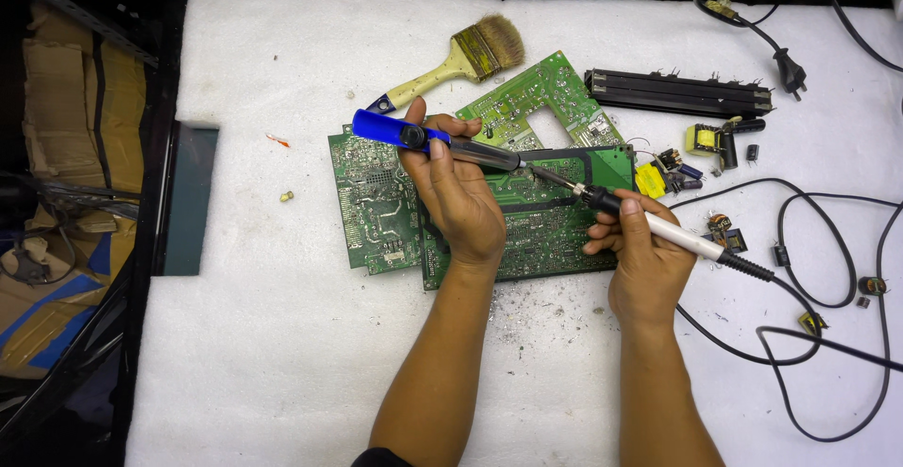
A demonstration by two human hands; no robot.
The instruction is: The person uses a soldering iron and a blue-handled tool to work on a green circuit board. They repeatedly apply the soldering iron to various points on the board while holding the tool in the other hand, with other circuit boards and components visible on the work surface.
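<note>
My left hand (458,194) grips a blue and black desoldering pump (428,140), its nozzle pointing right over the green circuit board (527,227). My right hand (644,255) holds a soldering iron (658,227) with a white handle and black collar. The iron's metal tip (555,178) reaches left and meets the pump's nozzle at one spot on the board. A second green board (374,199) lies partly under the first at the left. A third board (541,95) with a rectangular cut-out lies behind.
A paintbrush (466,58) lies at the back. A long black heat sink (679,93) sits at the right rear. Loose yellow and black components (691,152) and black cables (818,269) spread over the right side of the white mat (273,335). Cardboard lies off the left edge.
</note>
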